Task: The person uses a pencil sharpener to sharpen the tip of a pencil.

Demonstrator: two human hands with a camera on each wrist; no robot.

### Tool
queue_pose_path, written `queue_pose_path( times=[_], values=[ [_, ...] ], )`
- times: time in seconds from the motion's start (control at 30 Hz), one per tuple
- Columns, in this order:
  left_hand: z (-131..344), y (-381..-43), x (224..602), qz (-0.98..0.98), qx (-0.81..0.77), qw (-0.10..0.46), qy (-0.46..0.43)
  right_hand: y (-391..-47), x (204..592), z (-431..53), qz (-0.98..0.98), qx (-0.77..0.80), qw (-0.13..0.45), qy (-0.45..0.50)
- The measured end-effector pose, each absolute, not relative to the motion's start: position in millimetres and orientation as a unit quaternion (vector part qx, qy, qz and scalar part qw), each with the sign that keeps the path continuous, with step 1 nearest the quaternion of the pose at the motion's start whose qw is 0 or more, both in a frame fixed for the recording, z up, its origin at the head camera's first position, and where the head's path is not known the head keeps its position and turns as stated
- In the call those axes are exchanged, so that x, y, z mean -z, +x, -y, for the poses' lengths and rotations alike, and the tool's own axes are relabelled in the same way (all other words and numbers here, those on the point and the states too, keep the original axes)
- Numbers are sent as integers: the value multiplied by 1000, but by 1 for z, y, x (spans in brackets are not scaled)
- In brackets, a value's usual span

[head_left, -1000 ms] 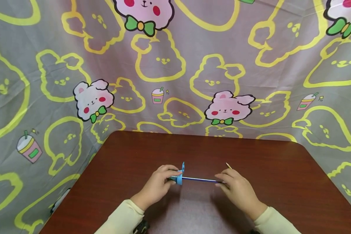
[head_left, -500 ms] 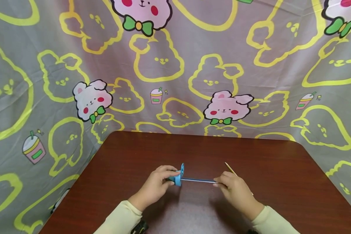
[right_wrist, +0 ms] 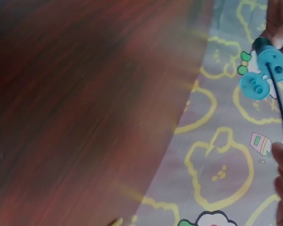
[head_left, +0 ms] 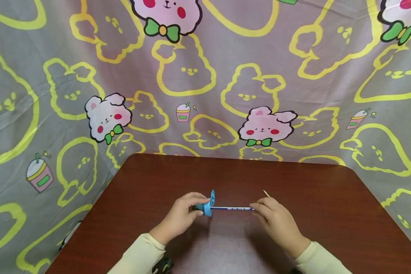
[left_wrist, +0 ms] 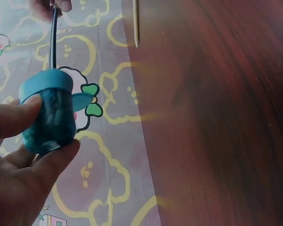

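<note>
My left hand point(head_left: 181, 213) grips a small blue pencil sharpener point(left_wrist: 52, 113) with a dark, see-through body, thumb on one side and fingers on the other. Its hinged lid point(right_wrist: 254, 86) is flipped open, and the holed top faces right. A dark blue pencil point(head_left: 231, 208) with white lettering runs level from one of those holes to my right hand point(head_left: 277, 220), whose thumb and fingers pinch its far end. The tip inside the sharpener is hidden. Both hands hold these above the table.
A second, wood-coloured pencil point(left_wrist: 136, 23) lies on the dark red-brown table point(head_left: 164, 171), partly behind my right hand in the head view. A grey curtain point(head_left: 205, 83) with cartoon prints surrounds the table's back and sides.
The blue pencil has turned about its length, so its lettering now shows. My right fingers have shifted on it, and the sharpener stays nearly in place.
</note>
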State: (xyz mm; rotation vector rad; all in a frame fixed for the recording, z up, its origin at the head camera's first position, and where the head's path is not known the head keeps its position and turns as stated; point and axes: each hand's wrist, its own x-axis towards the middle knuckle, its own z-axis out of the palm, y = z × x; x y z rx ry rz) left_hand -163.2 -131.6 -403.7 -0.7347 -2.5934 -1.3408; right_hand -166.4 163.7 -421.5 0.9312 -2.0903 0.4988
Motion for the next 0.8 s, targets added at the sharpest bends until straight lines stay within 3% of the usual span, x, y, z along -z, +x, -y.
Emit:
queue_pose_path(
  times=[0.13, 0.23, 0.33, 0.5, 0.57, 0.6, 0.67, 0.8],
  values=[
    [133, -163, 402, 846, 478, 41, -233, -169, 423, -163, 779, -189, 444, 401],
    [134, -162, 402, 849, 464, 43, -251, -167, 424, -163, 791, -222, 406, 400],
    [134, -161, 404, 865, 412, 66, -280, -163, 422, -164, 840, -305, 271, 358],
    [132, -160, 408, 868, 331, 143, -341, -163, 412, -170, 850, -483, -63, 200],
    [131, -160, 409, 864, 322, 158, -354, -163, 409, -172, 836, -510, -122, 160],
    [131, -159, 410, 862, 325, 158, -355, -163, 408, -173, 839, -507, -120, 160],
    [131, -159, 411, 862, 345, 142, -343, -162, 410, -172, 863, -460, -50, 202],
    [129, -162, 411, 859, 414, 90, -287, -161, 416, -169, 886, -275, 216, 304]
  ],
)
